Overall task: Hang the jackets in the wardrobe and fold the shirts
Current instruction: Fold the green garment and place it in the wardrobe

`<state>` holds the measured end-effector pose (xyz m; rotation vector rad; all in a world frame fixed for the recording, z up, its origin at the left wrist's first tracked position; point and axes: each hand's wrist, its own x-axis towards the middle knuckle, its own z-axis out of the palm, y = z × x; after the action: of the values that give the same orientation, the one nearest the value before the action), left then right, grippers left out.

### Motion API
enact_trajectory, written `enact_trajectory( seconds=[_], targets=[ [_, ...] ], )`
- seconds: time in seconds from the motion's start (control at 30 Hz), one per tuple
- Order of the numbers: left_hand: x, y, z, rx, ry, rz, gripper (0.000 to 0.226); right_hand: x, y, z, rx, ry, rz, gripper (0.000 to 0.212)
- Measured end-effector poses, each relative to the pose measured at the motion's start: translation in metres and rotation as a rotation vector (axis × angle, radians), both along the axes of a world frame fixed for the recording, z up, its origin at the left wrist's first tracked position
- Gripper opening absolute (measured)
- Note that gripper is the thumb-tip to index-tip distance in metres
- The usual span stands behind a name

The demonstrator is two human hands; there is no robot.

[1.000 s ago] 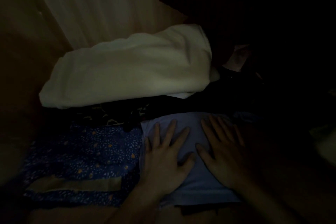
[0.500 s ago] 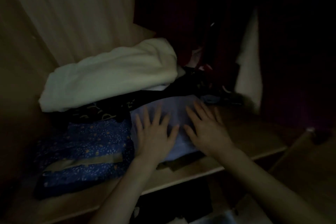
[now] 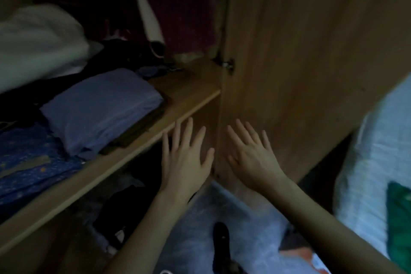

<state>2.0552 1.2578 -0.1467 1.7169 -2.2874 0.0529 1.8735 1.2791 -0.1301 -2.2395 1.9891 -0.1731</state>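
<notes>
shelf point(image 3: 189, 87) right end bare | left blocked: folded lilac shirt point(image 3: 102, 104), blue patterned cloth point(image 3: 29, 158) | wardrobe door point(image 3: 300, 62) walls right

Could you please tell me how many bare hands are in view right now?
2: the left hand open below the wooden shelf edge, the right hand open beside it, before the wooden wardrobe door.

Single head-worn view, wide-angle, looking forward and down from close range into an open wardrobe point(image 3: 300, 51). Shelf point(image 3: 191, 87) crosses left of frame; floor point(image 3: 244, 229) below; both forearms enter from the bottom edge.
</notes>
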Motion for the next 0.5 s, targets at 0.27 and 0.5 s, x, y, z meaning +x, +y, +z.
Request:
enact_trajectory(
  seconds=[0.27,0.5],
  targets=[
    [-0.124,0.056,-0.007,0.098,0.022,-0.377,0.065,-0.105,0.119,-0.009,0.008,0.012,-0.378,0.067],
    [-0.264,0.124,-0.003,0.078,-0.020,-0.680,0.068,-0.211,0.238,-0.010,-0.005,-0.029,-0.678,0.066]
  ],
)
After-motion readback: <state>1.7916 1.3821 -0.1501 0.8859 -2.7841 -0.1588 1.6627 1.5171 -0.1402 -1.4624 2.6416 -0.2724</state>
